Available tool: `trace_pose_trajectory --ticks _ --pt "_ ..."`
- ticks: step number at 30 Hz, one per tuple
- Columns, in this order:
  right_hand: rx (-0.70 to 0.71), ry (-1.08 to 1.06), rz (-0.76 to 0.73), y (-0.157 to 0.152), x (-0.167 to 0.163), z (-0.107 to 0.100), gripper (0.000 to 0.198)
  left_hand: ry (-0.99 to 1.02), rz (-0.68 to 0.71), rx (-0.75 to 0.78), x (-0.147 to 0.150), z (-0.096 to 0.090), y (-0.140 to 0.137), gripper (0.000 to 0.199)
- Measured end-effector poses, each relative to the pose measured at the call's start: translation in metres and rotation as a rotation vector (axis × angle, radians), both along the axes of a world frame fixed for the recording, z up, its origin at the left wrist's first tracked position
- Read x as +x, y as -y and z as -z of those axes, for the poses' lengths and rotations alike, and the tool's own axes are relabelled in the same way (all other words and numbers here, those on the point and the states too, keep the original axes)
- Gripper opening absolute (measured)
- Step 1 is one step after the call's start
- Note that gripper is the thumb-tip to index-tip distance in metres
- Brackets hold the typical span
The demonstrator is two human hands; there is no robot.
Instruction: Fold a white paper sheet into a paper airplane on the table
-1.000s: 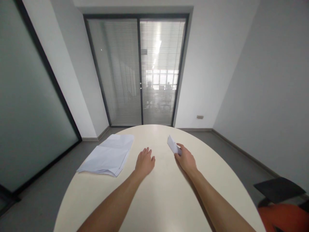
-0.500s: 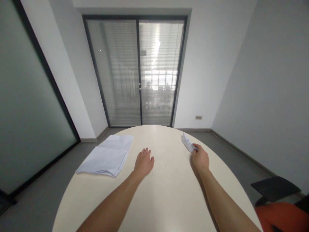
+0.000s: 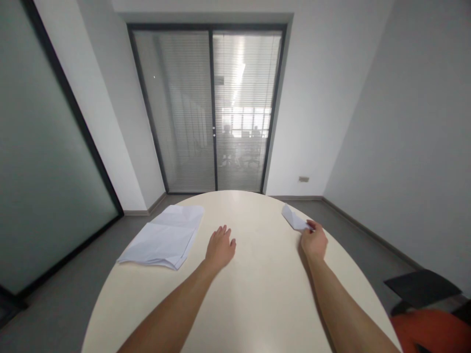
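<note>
My right hand (image 3: pixel 314 240) pinches the near end of a small folded white paper (image 3: pixel 293 218) close to the right rim of the round cream table (image 3: pixel 253 304). The paper's far end points away to the left; whether it touches the tabletop I cannot tell. My left hand (image 3: pixel 220 247) lies palm down on the middle of the table, fingers stretched out, holding nothing. To its left, apart from it, rests a stack of creased white paper sheets (image 3: pixel 165 238), their edges slightly uneven.
A chair with a black armrest (image 3: pixel 423 289) and an orange seat (image 3: pixel 430 331) stands at the lower right, beside the table. Beyond the far table edge are glass doors (image 3: pixel 206 113) with blinds. A frosted glass panel (image 3: pixel 44 162) is on the left.
My right hand has moved a little to the right with the folded paper, which has turned slightly. My left hand and the stack of sheets stay in place.
</note>
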State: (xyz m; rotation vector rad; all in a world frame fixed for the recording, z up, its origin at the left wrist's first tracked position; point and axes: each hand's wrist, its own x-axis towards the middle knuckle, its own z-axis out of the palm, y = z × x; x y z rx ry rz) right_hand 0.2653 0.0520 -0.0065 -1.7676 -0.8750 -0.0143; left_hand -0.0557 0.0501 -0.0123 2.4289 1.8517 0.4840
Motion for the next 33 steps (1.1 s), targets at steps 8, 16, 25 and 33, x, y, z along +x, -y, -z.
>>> trace_pose_trajectory --ticks 8,16,25,33 --pt "0.093 -0.139 0.100 -0.002 0.011 0.004 0.039 0.009 0.004 -0.001 -0.002 -0.004 0.002 0.051" --pt "0.116 -0.225 0.172 -0.001 0.015 0.004 0.039 0.000 0.003 -0.014 -0.004 -0.004 0.002 0.051" --pt "0.136 0.035 0.203 -0.004 0.018 0.005 0.042 0.009 -0.003 0.005 -0.001 0.000 0.001 0.051" --pt "0.177 0.504 -0.332 -0.007 -0.039 -0.006 0.029 -0.125 -0.140 0.132 -0.012 -0.018 -0.001 0.053"
